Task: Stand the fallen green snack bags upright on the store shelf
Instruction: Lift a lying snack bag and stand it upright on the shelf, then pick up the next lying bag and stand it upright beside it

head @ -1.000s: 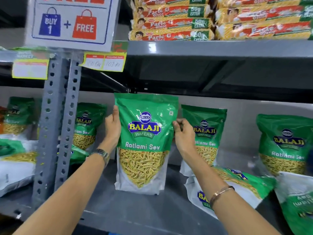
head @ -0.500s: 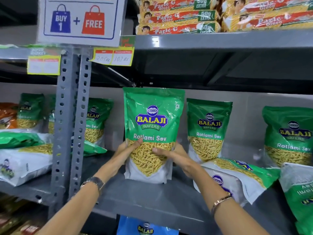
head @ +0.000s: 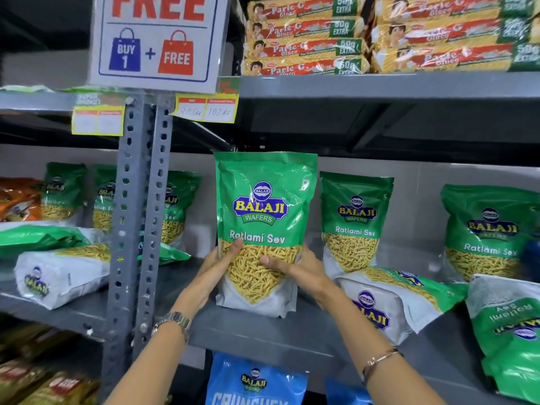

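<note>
A green Balaji Ratlami Sev bag [head: 264,206] stands upright at the middle of the grey shelf [head: 263,337]. My left hand [head: 217,266] holds its lower left side and my right hand [head: 298,267] holds its lower right side, fingers across the clear window. Right of it another green bag [head: 355,223] stands upright, and a fallen bag [head: 391,302] lies on its side in front of that one. At the far right an upside-down bag [head: 508,334] leans at the shelf's front below an upright bag [head: 488,232].
A perforated grey upright post [head: 137,229] divides the shelf left of my arms. Left of it lie fallen bags [head: 61,273] in front of standing ones [head: 62,188]. A "Buy 1 + Free" sign [head: 155,42] hangs above. Biscuit packs [head: 304,48] fill the upper shelf; a blue bag [head: 254,381] sits below.
Both hands slid from the bag's upper sides down to its lower part. The bag now rests on the shelf, a little further back than a second ago.
</note>
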`<state>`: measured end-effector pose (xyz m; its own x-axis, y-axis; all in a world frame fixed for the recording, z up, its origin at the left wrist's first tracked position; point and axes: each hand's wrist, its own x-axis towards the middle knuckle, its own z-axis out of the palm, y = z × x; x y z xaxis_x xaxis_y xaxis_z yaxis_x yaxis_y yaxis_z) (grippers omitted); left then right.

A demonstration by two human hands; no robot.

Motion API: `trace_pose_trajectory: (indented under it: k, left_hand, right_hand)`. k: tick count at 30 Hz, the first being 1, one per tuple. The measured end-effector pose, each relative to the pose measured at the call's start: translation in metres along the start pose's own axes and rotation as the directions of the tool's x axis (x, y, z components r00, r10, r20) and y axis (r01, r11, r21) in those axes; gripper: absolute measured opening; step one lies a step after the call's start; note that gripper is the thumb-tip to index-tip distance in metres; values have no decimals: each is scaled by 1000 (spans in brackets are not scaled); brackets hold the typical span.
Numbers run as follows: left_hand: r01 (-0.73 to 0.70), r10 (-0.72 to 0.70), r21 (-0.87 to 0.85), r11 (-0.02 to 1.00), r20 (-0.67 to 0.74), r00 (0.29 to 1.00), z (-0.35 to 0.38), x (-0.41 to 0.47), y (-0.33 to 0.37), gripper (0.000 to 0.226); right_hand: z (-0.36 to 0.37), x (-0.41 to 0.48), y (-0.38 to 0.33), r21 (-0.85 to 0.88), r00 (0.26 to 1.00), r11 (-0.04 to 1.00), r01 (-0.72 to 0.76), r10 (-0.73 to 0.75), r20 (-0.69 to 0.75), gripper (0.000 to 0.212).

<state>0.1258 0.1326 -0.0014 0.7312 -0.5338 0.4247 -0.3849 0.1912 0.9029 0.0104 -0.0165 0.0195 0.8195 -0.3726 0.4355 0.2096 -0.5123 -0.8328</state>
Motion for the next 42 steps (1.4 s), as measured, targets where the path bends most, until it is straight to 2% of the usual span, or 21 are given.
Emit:
trace_pose_trajectory:
  k: [2, 6, 10, 15, 17, 19, 20, 21, 23, 24, 26, 27, 29, 32, 34, 36, 37, 38, 39, 40, 42]
  left_hand:
    - [4, -4, 3, 1000, 8, 1000, -3, -5, 1, 94]
    - [32, -32, -13, 999, 9, 999, -5, -16, 8, 67]
    - [16, -16, -9, 1000, -24, 1000, -3, -21, 11, 77]
    - [26, -38, -76, 997, -149, 988, 7, -22, 5, 59]
    - [-38, 2, -119, 992, -283, 959, 10, -27, 6, 53]
    - [-189, 117, -132, 973, -424, 898, 15, -36, 15, 66]
    - [-298, 214, -115, 948, -463, 860, 21, -44, 24, 75]
    - [-416, 326, -102, 904, -465, 823, 31, -52, 36, 80]
    - [-584, 493, -151, 797, -395, 775, 59, -64, 61, 71]
    - [-609, 527, -199, 768, -345, 777, 76, -65, 71, 62]
    - [-586, 549, -252, 770, -204, 810, 111, -60, 85, 49]
    - [-537, 527, -231, 812, -106, 843, 130, -51, 89, 45]
    - [-359, 364, -76, 930, 70, 929, 160, -32, 90, 46]
    - [-10, -25, 180, 984, 192, 981, 186, -4, 74, 56]
    - [177, -233, 242, 954, 228, 945, 189, 10, 63, 63]
    - [250, -329, 258, 933, 339, 881, 188, 18, 59, 66]
    - [295, -367, 248, 923, 334, 868, 188, 21, 56, 69]
    - [411, -456, 199, 890, 370, 809, 190, 22, 53, 73]
    - [488, -543, 237, 840, 355, 761, 191, 21, 51, 80]
    - [441, -547, 348, 827, 318, 774, 193, 19, 49, 85]
    - [416, -540, 392, 820, 292, 789, 194, 21, 47, 88]
  right_hand:
    - [3, -6, -3, -40, 1000, 999, 0, -1, -19, 74]
    - [8, -17, -7, -43, 1000, 999, 5, -5, -9, 84]
    - [8, -22, -13, -44, 1000, 999, 2, -3, -23, 77]
    - [1, -23, -18, -56, 999, 998, -12, 15, 48, 74]
    - [-6, -30, -20, -127, 1000, 992, 10, -10, 0, 77]
    - [-22, -40, -21, -261, 982, 963, 67, -110, -154, 91]
    - [-33, -46, -23, -370, 954, 923, 110, -202, -220, 89]
    - [-47, -50, -22, -511, 912, 848, 144, -313, -263, 81]
    - [-77, -58, -21, -737, 833, 668, 103, -463, -304, 63]
    - [-91, -60, -21, -783, 825, 622, 28, -456, -333, 59]
    - [-117, -62, -14, -778, 865, 603, -178, -281, -416, 65]
    - [-132, -64, -9, -736, 877, 609, -295, -134, -462, 72]
    - [-150, -67, 1, -610, 846, 629, -483, 155, -510, 88]
    - [-169, -69, 21, -518, 773, 591, -618, 339, -536, 90]
    - [-174, -66, 32, -416, 746, 640, -646, 415, -521, 84]
    - [-174, -61, 40, -212, 710, 723, -657, 500, -496, 83]
    - [-175, -58, 42, -115, 695, 750, -651, 527, -489, 86]
    - [-177, -57, 45, -21, 681, 773, -634, 545, -489, 87]
    - [-179, -55, 47, 64, 673, 792, -607, 556, -487, 85]
    - [-180, -55, 48, 131, 665, 796, -591, 573, -479, 82]
    - [-182, -56, 47, 186, 660, 782, -594, 607, -442, 79]
